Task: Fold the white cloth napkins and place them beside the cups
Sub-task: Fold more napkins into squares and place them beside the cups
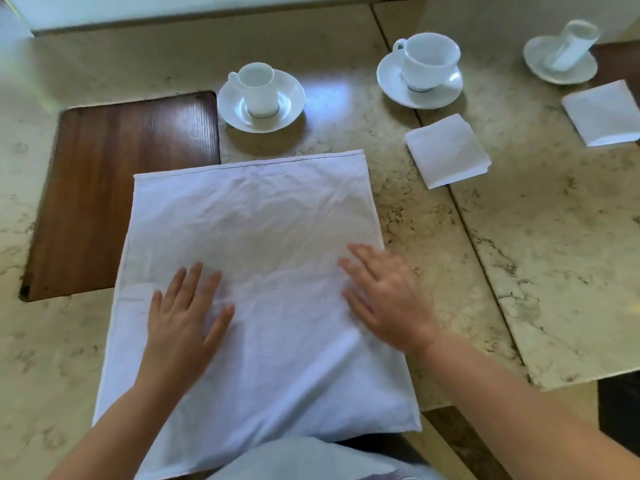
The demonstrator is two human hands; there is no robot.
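Big white napkin [256, 237] lies spread flat on the stone table [519, 237], unfolded, wrinkled, its near edge hanging over the table's front edge twd the person. Its left part covers a corner of the dark wood inset [114, 188]. Left hand [185, 313] rests palm-down on the napkin's lower left area, fingers spread, flat, pinching nothing. Right hand [384, 296] also palm-down, fingers spread & pointing left, lying at the napkin's right edge, partly on cloth, partly over the table; not gripping. Beyond the napkin's far edge: small cup [258, 90] on a saucer [261, 102], near but apart from the cloth. To the right, a wider cup [431, 60] on its saucer [419, 84], w/ a folded napkin [446, 150] just in front of it. Far right: third saucer [559, 60] holding a tall cup, blurry, and another folded napkin [604, 112] in front of it, cut by the frame edge.
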